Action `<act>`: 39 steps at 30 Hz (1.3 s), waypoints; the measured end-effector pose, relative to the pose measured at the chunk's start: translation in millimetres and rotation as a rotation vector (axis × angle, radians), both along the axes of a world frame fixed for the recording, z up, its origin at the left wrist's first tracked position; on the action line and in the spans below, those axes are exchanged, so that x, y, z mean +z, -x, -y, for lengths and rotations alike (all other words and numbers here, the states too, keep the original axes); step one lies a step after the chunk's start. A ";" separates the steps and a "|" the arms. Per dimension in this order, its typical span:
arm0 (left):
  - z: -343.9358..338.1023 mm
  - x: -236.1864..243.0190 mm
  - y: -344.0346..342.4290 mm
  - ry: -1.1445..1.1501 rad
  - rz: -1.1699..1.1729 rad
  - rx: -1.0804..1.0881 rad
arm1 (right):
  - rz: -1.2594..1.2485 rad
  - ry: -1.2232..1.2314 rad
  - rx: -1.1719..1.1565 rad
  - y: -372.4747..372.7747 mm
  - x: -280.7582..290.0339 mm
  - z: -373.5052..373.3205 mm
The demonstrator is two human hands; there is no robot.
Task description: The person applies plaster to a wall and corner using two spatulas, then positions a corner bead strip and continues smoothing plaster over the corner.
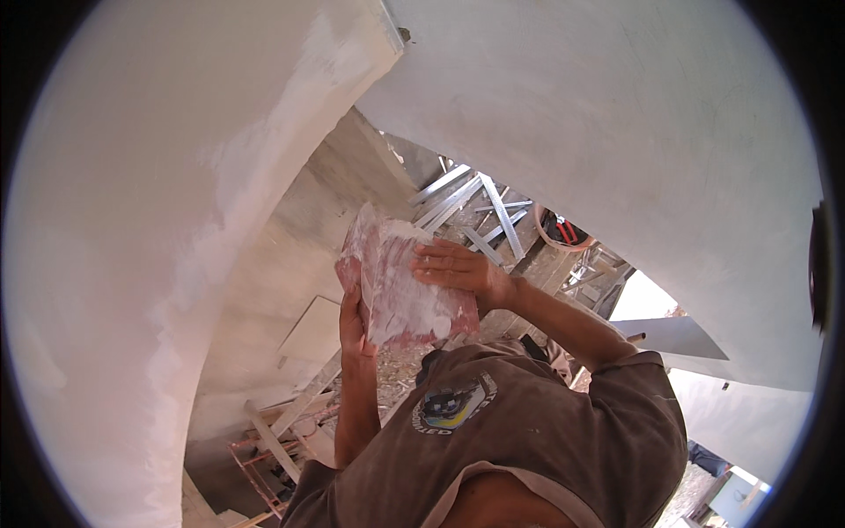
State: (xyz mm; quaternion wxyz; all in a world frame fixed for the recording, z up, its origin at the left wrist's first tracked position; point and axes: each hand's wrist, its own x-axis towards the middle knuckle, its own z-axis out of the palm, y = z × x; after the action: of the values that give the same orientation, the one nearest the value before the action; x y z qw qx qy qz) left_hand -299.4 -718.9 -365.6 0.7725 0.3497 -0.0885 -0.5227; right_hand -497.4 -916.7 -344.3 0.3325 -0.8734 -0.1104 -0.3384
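Note:
In front of my chest is a red-brown, roughly rectangular slab (409, 295), its face smeared with white plaster or dust. Its exact kind is unclear. My left hand (354, 321) grips the slab's lower left edge, with part of the fingers hidden behind it. Across the upper right of its face lie the fingers of my right hand (458, 268), close together; that thumb does not show and seems tucked behind the edge. Both forearms are bent inward.
A pale curved wall surface (106, 220) rises on the left, with another smooth panel (607, 114) at the upper right. Below are metal profiles (502, 211), a round tub (563, 231) with something red inside, and timber pieces (273, 444) among rubble.

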 end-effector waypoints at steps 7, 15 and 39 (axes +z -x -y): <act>-44.4 36.0 -8.6 -0.183 0.085 0.373 | 0.176 -0.608 -0.273 -55.7 -66.6 17.6; -138.6 28.8 -10.5 -0.396 0.001 0.455 | 0.862 -1.466 -0.320 -179.9 4.5 75.6; -239.5 -16.6 -68.8 -0.567 -0.055 0.341 | 1.243 -1.628 -0.248 -252.5 48.7 75.2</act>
State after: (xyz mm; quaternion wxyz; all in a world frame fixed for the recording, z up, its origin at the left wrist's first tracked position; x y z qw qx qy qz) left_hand -230.6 -479.4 -382.2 0.7230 0.5462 0.1411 -0.3987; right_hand -244.9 -991.9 -295.5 0.6701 -0.0598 0.0908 -0.7343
